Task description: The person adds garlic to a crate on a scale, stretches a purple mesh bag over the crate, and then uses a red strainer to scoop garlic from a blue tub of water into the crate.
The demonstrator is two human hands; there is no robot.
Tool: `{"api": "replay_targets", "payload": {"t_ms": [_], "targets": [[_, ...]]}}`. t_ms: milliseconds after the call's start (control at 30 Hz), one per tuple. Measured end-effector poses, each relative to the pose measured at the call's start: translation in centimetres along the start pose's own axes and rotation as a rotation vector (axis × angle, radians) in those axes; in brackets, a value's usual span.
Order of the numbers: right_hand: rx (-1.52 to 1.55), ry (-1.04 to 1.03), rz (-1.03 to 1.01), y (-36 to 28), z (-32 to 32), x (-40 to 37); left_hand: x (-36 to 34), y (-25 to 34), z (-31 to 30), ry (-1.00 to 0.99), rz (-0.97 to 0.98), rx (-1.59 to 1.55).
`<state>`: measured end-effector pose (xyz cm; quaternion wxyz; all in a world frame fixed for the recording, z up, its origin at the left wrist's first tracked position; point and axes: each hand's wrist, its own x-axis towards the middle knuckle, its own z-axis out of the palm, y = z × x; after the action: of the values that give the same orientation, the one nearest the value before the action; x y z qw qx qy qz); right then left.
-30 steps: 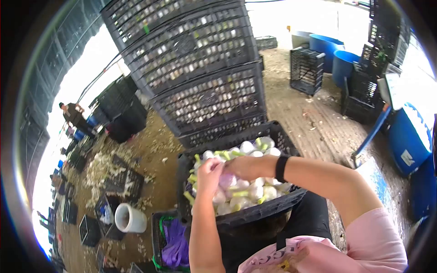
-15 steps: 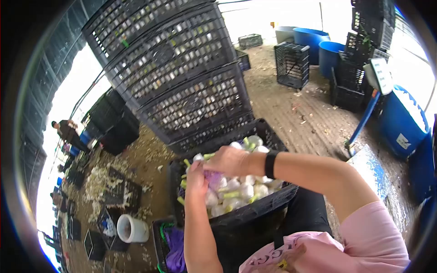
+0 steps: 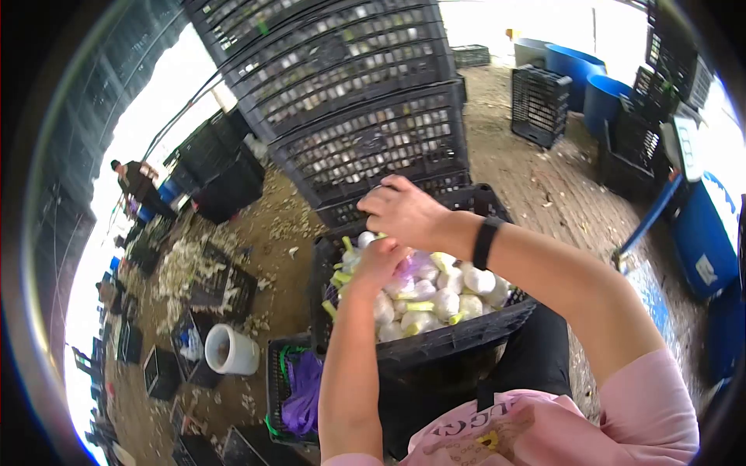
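Note:
A black plastic crate [image 3: 435, 347] in front of my body holds many white garlic bulbs [image 3: 445, 303] with short green stems. My left hand [image 3: 379, 264] is closed over the bulbs at the crate's left side, gripping a purple mesh bag [image 3: 406, 269] that shows beside its fingers. Whatever is inside the bag is mostly hidden. Just above and beyond it is my right hand [image 3: 408, 211], back up, a dark band on the wrist. Its fingers are bent but apart, and I see nothing held in them.
Tall stacked crates [image 3: 365, 140] full of garlic stand right behind. A smaller crate with purple mesh bags [image 3: 303, 396] sits low at left, near a white bucket [image 3: 231, 349]. Blue barrels [image 3: 575, 70] and a scale [image 3: 687, 147] are at right. Another person [image 3: 140, 186] stands far left.
My right hand has lifted up and away from the left hand and the mesh bag. My left hand stays low at the bag. The whole view has shifted, so the scene sits further right.

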<state>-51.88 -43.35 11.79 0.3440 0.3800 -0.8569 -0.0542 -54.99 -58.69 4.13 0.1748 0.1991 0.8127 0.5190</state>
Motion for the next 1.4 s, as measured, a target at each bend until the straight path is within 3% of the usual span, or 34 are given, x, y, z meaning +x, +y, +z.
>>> {"api": "replay_targets", "payload": {"t_ms": [67, 133, 167, 200, 267, 333, 500, 733, 833, 933, 1000, 1067, 1133, 1200, 1333, 1400], "targets": [[0.177, 0.12, 0.102, -0.7, -1.6, -0.2, 0.0, 0.2, 0.8, 0.046, 0.032, -0.126], [0.128, 0.176, 0.053, -0.7, -0.2, -0.9, -0.3, 0.4, 0.7, 0.076, -0.006, -0.171], [0.223, -0.014, 0.133, -0.5, 1.8, -2.0, -0.1, -0.6, 1.1, 0.109, 0.047, -0.354], [0.454, -0.217, 0.497, -1.5, 0.7, -2.0, 1.3, -2.8, 1.6, 0.125, 0.104, -0.397], [0.819, -0.3, 0.74, -1.0, 2.1, -2.7, -0.7, -0.4, 1.1, 0.19, 0.081, -0.279], [0.778, -0.321, 0.742, -0.9, 2.4, -2.9, -0.5, -1.4, 1.0, 0.154, 0.072, -0.482], [0.76, -0.326, 0.733, -1.0, 3.0, -3.0, -1.5, -0.7, 0.7, 0.17, -0.016, -0.657], [0.928, -0.451, 0.691, -0.5, 3.9, -4.7, 0.3, -2.8, 1.2, 0.095, -0.004, -0.644], [1.109, -0.365, 0.759, -0.1, 4.5, -4.2, -0.6, -1.7, 0.9, 0.142, -0.027, -0.565], [1.356, -0.15, 1.062, -1.7, 4.2, -1.9, 0.2, -2.7, 1.8, 0.375, 0.357, -0.092], [1.328, -0.264, 0.858, -0.7, 7.1, -3.1, 1.1, -4.3, 2.6, 0.513, 0.472, 0.141], [1.342, -0.402, 0.833, -1.4, 6.1, -2.9, -1.0, -2.4, 1.9, 0.555, 0.468, 0.211], [1.464, -0.426, 0.973, -1.1, 6.9, -3.1, -0.8, -2.3, 1.8, 0.625, 0.507, 0.249], [1.144, -0.435, 0.767, -0.4, 8.3, -3.7, -1.4, -1.6, 1.8, 0.663, 0.478, 0.32], [1.137, -0.411, 0.847, -0.6, 6.5, -3.1, -2.3, -0.6, 1.6, 0.691, 0.379, 0.427], [0.937, -0.431, 0.852, -0.5, 7.0, -3.2, -2.3, -1.0, 1.5, 0.68, 0.429, 0.427]]}}
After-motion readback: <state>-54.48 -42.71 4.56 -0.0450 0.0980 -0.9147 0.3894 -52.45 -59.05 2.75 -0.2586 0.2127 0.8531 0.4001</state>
